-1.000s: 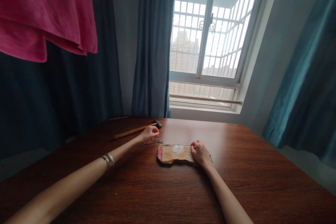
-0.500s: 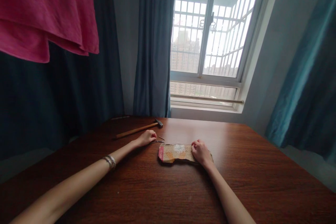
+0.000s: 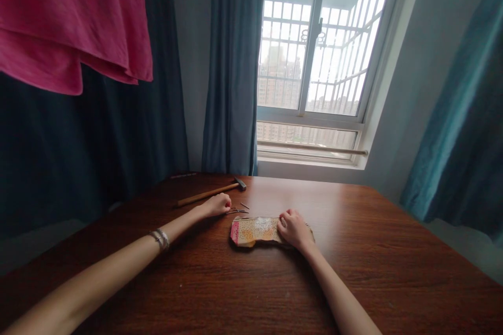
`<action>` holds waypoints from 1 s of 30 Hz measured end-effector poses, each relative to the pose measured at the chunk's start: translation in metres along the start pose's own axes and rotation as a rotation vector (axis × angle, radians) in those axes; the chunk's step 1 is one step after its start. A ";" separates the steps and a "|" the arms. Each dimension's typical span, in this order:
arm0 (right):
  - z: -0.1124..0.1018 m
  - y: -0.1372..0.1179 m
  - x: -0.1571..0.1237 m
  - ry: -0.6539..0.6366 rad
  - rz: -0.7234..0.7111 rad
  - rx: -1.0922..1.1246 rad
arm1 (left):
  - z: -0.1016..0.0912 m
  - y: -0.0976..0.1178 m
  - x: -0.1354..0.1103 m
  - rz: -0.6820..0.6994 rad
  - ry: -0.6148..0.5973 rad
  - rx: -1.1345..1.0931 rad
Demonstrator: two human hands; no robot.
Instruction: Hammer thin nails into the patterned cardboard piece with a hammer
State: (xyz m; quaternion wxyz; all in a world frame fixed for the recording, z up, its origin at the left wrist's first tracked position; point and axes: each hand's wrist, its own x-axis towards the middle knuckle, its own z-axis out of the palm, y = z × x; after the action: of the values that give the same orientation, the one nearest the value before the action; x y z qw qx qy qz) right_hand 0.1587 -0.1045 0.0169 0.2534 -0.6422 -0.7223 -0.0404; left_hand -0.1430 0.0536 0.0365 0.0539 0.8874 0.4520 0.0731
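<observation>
A flat, irregular board (image 3: 255, 231), speckled yellow and white with a pink end, lies on the table. It may be cardboard. Curled fingers of my right hand (image 3: 295, 229) grip its right part and cover that area. Farther left and a little beyond the board, my left hand (image 3: 218, 204) is closed low over the tabletop; whatever it pinches, if anything, is hidden. Right beside its fingertips lie thin metal pieces (image 3: 240, 211), like nails, and another thin piece (image 3: 244, 205) rests just behind them. A bracelet circles my left wrist.
A wooden-handled hammer (image 3: 208, 193) lies behind my left hand, its head toward the table's far edge. The brown table (image 3: 220, 293) reaches to the wall below a barred window (image 3: 310, 63). Blue curtains (image 3: 231, 63) and a pink cloth (image 3: 78, 21) hang around.
The board has slid a little to the left and toward me, with my right hand moving along on it. My left hand stays by the thin metal pieces, its fingers curled tighter.
</observation>
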 end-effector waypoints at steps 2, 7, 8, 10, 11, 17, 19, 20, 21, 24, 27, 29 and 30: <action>-0.002 0.000 0.000 -0.004 -0.013 -0.020 | 0.001 0.001 -0.001 0.013 0.001 0.061; -0.001 0.001 0.000 0.000 -0.018 -0.065 | 0.001 0.003 0.011 0.013 0.055 0.098; 0.000 0.001 0.000 -0.002 -0.016 -0.071 | -0.002 0.005 0.016 0.007 0.096 0.055; 0.001 0.001 0.001 -0.008 -0.012 -0.078 | -0.007 0.012 0.030 -0.028 0.218 -0.095; 0.001 0.002 0.001 -0.012 -0.009 -0.081 | -0.010 0.017 0.037 -0.067 0.275 -0.205; 0.000 0.005 0.001 -0.012 0.009 -0.091 | -0.001 0.063 0.062 -0.292 0.505 -0.998; -0.002 0.009 0.000 -0.009 0.020 -0.095 | 0.012 0.079 0.060 -0.266 0.464 -1.027; -0.002 0.011 0.000 -0.008 0.026 -0.097 | 0.019 0.087 0.057 -0.240 0.413 -1.042; -0.003 0.014 0.000 -0.008 0.033 -0.098 | 0.026 0.094 0.054 -0.213 0.362 -1.049; -0.004 0.021 -0.001 -0.012 0.055 -0.102 | 0.042 0.112 0.043 -0.149 0.263 -1.041; -0.005 0.024 0.000 -0.022 0.076 -0.104 | 0.052 0.121 0.033 -0.122 0.230 -1.025; -0.006 0.025 0.000 -0.029 0.085 -0.103 | 0.055 0.123 0.028 -0.108 0.214 -1.020; -0.007 0.026 0.000 -0.031 0.087 -0.102 | 0.056 0.124 0.026 -0.104 0.210 -1.016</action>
State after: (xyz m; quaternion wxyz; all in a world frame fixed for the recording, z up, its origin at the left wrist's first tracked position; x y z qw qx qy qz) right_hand 0.1851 -0.1030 0.0156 0.2108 -0.6858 -0.6944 -0.0561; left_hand -0.0194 0.0008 0.0033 0.4357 0.7136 0.4058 0.3691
